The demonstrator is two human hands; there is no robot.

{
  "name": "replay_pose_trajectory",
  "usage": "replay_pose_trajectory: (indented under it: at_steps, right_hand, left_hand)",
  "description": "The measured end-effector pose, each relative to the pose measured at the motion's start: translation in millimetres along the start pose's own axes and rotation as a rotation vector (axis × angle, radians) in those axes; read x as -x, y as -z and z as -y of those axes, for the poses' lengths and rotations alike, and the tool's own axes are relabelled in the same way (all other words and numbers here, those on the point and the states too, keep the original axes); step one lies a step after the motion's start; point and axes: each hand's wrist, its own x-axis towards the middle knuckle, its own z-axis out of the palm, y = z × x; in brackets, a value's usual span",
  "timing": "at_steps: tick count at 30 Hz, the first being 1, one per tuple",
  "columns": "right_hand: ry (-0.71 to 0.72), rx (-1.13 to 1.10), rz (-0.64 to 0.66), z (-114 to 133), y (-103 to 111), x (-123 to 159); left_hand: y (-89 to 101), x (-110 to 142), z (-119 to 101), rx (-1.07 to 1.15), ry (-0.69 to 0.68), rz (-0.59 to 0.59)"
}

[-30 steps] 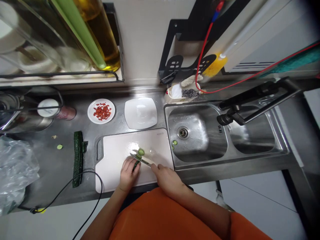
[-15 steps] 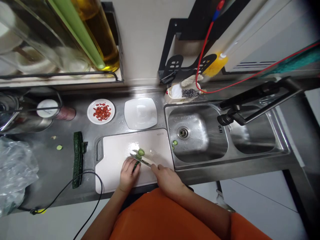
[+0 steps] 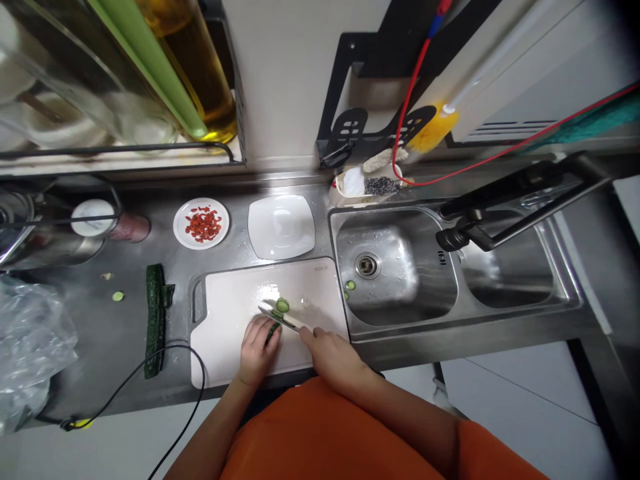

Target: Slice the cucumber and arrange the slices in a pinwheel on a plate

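Observation:
My left hand [image 3: 259,345] is closed around a short piece of cucumber [image 3: 272,331] on the white cutting board [image 3: 230,300]; the fingers cover much of the piece. My right hand [image 3: 334,355] grips a knife [image 3: 280,319] by its handle, which is mostly hidden in the fist. The blade points up and to the left and lies at the upper end of the cucumber piece. Just beyond the blade, a cucumber slice [image 3: 283,305] rests on the board.
Left of the board lies a longer cucumber [image 3: 155,320], with a black cable [image 3: 195,353] looping nearby. Behind stand a plate of red berries [image 3: 180,230] and a white square plate [image 3: 281,227]. The steel sink [image 3: 400,267] is at right, holding cucumber bits [image 3: 351,285].
The knife and my right hand have shifted very slightly to the left. My left hand stays in place on the cucumber piece.

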Motion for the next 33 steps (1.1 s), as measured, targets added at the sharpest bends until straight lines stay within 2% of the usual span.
replay_pose_trajectory:
  at_steps: [8, 23, 28, 33]
  right_hand:
    - [0.008, -0.021, 0.024, 3, 2, -10]
    - [0.042, -0.032, -0.055, 7, -11, -42]
    - [0.032, -0.051, -0.061, 4, -12, -43]
    - [-0.003, -0.048, -0.059, -2, -8, -31]
  left_hand:
    - [0.8, -1, -1, 0.017, 0.014, 0.009]
    - [0.7, -2, -1, 0.033, 0.031, 0.033]
    - [1.6, -2, -2, 0.022, 0.033, 0.040]
    - [3.0, -2, -3, 0.030, 0.025, 0.039]
